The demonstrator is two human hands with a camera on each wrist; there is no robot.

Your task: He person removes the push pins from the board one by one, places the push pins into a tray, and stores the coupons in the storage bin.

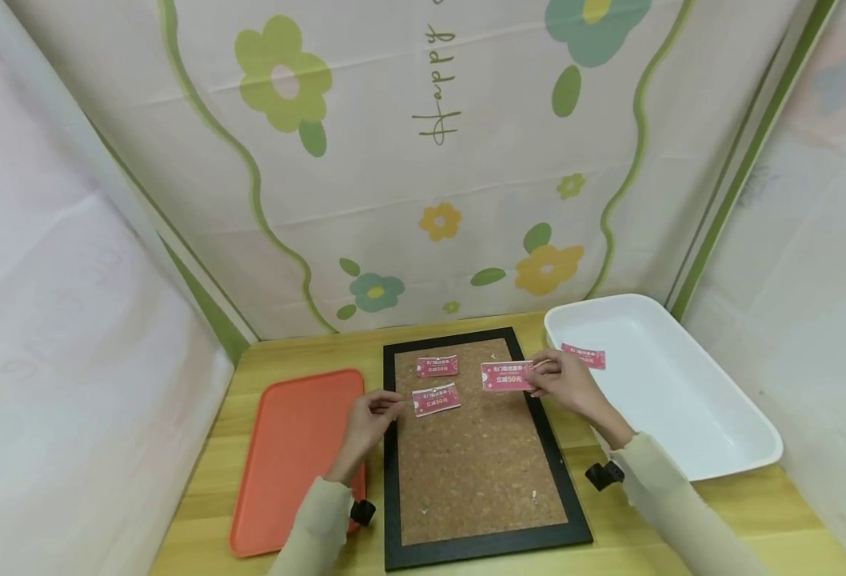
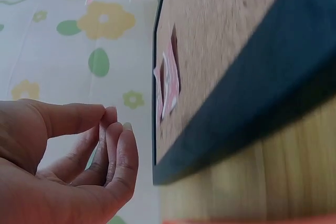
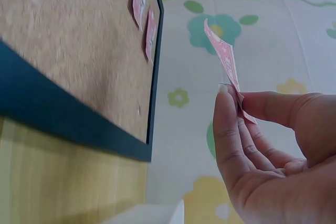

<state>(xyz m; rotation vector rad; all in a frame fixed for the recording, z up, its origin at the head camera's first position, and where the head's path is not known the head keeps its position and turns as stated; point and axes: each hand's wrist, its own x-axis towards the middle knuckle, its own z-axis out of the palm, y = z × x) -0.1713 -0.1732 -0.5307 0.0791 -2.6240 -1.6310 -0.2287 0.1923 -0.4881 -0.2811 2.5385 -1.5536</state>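
Observation:
My right hand (image 1: 565, 379) pinches a pink printed coupon (image 1: 505, 376) between thumb and fingers, held over the upper right of a black-framed corkboard (image 1: 480, 456). In the right wrist view the same coupon (image 3: 227, 59) is seen nearly edge-on, bent and apart from the board. Two more pink coupons, an upper one (image 1: 437, 366) and a lower one (image 1: 436, 399), are on the cork, each with a small bright spot at its top edge. Close to the lower coupon, my left hand (image 1: 373, 420) has curled fingers, thumb tip meeting the index finger; nothing shows between them.
An orange tray (image 1: 297, 456) lies left of the board. On the right stands a white tray (image 1: 682, 400) with another pink coupon (image 1: 584, 357) near its far left side. Small pale specks, perhaps pins, dot the cork. A flowered cloth wall (image 1: 394, 184) rises behind the wooden table.

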